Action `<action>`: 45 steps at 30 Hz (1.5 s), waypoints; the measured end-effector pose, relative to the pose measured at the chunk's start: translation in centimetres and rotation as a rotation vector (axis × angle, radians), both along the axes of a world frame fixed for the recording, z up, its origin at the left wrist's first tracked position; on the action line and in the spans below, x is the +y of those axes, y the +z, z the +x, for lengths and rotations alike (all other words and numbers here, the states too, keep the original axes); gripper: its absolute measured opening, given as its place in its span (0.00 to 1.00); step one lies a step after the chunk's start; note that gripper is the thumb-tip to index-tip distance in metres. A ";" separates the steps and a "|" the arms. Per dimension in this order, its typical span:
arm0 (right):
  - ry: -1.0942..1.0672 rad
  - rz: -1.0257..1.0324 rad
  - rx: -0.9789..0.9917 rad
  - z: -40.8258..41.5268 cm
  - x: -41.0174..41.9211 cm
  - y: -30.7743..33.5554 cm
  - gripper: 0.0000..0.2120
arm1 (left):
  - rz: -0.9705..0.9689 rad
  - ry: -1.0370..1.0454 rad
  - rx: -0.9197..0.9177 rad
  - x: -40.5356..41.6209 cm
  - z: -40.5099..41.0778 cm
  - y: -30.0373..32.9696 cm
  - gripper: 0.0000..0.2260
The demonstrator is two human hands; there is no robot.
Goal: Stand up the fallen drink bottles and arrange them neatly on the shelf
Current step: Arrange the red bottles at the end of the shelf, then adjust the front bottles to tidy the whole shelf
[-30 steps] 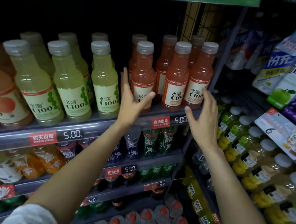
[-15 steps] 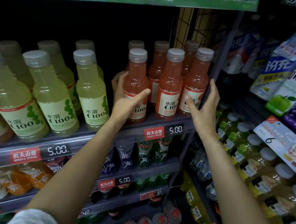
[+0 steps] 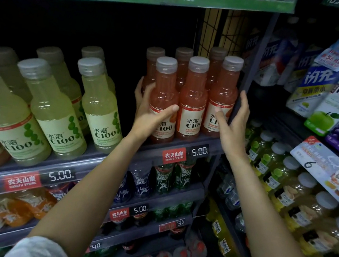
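On the shelf (image 3: pixel 182 150), the left hand (image 3: pixel 152 114) wraps the leftmost red bottle (image 3: pixel 163 96); the right hand (image 3: pixel 232 122), fingers straight, presses the rightmost red bottle (image 3: pixel 222 96).

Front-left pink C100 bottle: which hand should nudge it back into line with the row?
Left. The left hand already cups the front-left pink bottle, thumb across its label and fingers behind it. The right hand is flat against the rightmost pink bottle, two bottles away.
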State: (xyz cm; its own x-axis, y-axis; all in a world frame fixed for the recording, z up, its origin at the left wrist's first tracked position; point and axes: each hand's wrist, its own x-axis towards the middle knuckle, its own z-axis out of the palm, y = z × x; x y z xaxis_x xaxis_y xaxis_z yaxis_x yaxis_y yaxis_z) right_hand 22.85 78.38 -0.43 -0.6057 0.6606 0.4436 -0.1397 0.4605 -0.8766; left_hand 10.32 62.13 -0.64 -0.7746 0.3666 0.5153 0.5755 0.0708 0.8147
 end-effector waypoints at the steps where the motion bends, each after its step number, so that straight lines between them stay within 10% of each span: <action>1: 0.008 -0.016 0.004 0.0 -0.1 0.2 0.34 | -0.004 -0.008 -0.003 0.1 0.0 0.0 0.32; 23: -0.149 0.271 -0.182 2.6 -1.8 0.6 0.31 | -0.038 -0.046 -0.166 0.1 3.3 0.8 0.45; 30: 0.054 0.448 -0.187 6.5 -7.9 1.2 0.20 | -0.221 0.005 -0.119 -8.4 9.8 1.8 0.25; 38: 0.288 0.533 -0.121 4.7 -18.3 1.1 0.20 | 0.097 0.345 0.227 -23.8 10.6 1.9 0.09; 45: 0.237 0.604 -0.073 -0.8 -24.5 1.3 0.25 | 0.023 0.300 0.187 -27.7 3.8 2.0 0.31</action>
State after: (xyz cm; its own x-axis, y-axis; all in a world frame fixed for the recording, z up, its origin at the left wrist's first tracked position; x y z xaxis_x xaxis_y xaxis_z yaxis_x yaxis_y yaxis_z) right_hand 22.06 53.90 0.85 -0.7471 0.1531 0.6469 -0.2474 0.8392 -0.4843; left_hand 14.17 34.45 1.39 -0.7373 0.1239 0.6641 0.6715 0.2421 0.7003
